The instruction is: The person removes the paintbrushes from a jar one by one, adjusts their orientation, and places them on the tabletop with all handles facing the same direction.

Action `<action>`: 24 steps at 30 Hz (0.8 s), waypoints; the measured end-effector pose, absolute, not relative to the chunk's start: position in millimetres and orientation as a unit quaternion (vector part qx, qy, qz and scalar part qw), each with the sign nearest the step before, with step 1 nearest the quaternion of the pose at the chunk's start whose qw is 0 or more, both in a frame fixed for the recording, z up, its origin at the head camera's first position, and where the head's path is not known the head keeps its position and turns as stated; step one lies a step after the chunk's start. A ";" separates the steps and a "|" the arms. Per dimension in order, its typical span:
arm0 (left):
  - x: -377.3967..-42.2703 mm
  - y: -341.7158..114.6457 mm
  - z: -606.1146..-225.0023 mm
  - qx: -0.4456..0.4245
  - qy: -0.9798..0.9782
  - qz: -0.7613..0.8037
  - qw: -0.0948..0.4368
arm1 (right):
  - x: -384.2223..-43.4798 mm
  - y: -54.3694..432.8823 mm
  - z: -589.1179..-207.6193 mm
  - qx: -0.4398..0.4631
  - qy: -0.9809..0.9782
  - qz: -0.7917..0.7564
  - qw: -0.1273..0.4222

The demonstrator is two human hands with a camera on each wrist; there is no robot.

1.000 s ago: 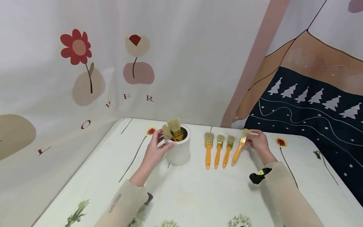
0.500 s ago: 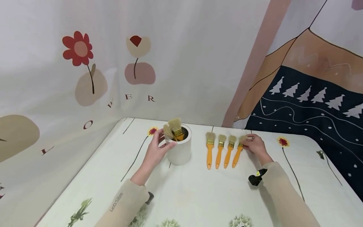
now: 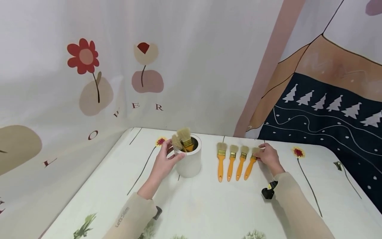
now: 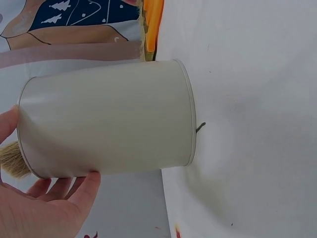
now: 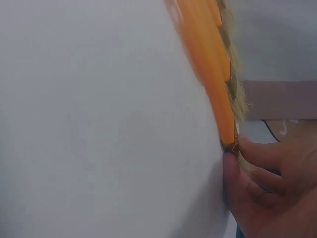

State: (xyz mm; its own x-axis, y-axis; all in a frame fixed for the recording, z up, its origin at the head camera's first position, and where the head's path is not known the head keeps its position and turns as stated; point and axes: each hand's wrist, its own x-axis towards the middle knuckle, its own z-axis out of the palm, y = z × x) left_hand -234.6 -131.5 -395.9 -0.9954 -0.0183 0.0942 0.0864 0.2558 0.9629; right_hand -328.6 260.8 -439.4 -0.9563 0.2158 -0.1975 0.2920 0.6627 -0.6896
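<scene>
Near the back of the table stands a white cylindrical can (image 3: 188, 165), its open top holding paintbrushes (image 3: 184, 135) with the bristles up. My left hand (image 3: 163, 166) grips its upper left side, thumb and fingers around the rim; the left wrist view shows fingertips (image 4: 88, 186) against the can's wall. To the right, three yellow-handled paintbrushes (image 3: 231, 164) lie side by side, bristles pointing away. A fourth-place paintbrush (image 3: 250, 169) lies tilted at the row's right end. My right hand (image 3: 269, 158) pinches it at the metal band and bristles, partly hiding them.
A white cloth with printed flowers covers the table (image 3: 209, 205). Behind it hangs a light printed curtain (image 3: 194, 83), with a dark tree-patterned part (image 3: 322, 116) at the right. A black wrist camera (image 3: 268, 192) sits beneath the right sleeve.
My right hand has brought the rightmost paintbrush down and slightly left, closer to the row. The left hand keeps its hold on the can.
</scene>
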 end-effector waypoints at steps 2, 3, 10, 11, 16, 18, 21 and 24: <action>-232.8 -130.8 -398.1 -0.021 -0.791 -0.610 0.042 | -326.8 263.0 -444.0 0.143 0.906 -0.397 0.036; -232.2 -130.4 -399.2 -0.022 -0.791 -0.610 0.043 | -326.0 263.8 -446.2 0.144 0.904 -0.401 0.028; -230.0 -128.8 -400.2 -0.026 -0.789 -0.612 0.044 | -320.7 264.5 -449.0 0.144 0.889 -0.435 0.000; -230.4 -128.9 -399.3 -0.026 -0.789 -0.612 0.044 | -319.7 263.5 -445.9 0.143 0.888 -0.438 -0.004; -235.0 -128.5 -396.7 -0.031 -0.786 -0.615 0.046 | -314.0 257.6 -423.9 0.132 0.867 -0.478 -0.046; -236.3 -128.0 -396.9 -0.032 -0.786 -0.616 0.048 | -312.1 254.3 -417.3 0.129 0.855 -0.498 -0.061; -235.9 -128.5 -396.6 -0.031 -0.784 -0.618 0.049 | -308.7 245.7 -411.3 0.120 0.839 -0.527 -0.069; -233.6 -130.1 -396.7 -0.026 -0.784 -0.619 0.047 | -303.0 231.3 -405.0 0.096 0.822 -0.558 -0.063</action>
State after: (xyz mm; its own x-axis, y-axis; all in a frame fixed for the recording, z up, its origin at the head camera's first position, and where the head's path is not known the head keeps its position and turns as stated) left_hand -233.6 -130.1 -396.7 -0.9942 -0.0164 0.1062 0.0995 0.2327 0.9675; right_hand -303.0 231.3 -405.0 -0.9734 0.2291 -0.0037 0.0881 0.3592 -0.9291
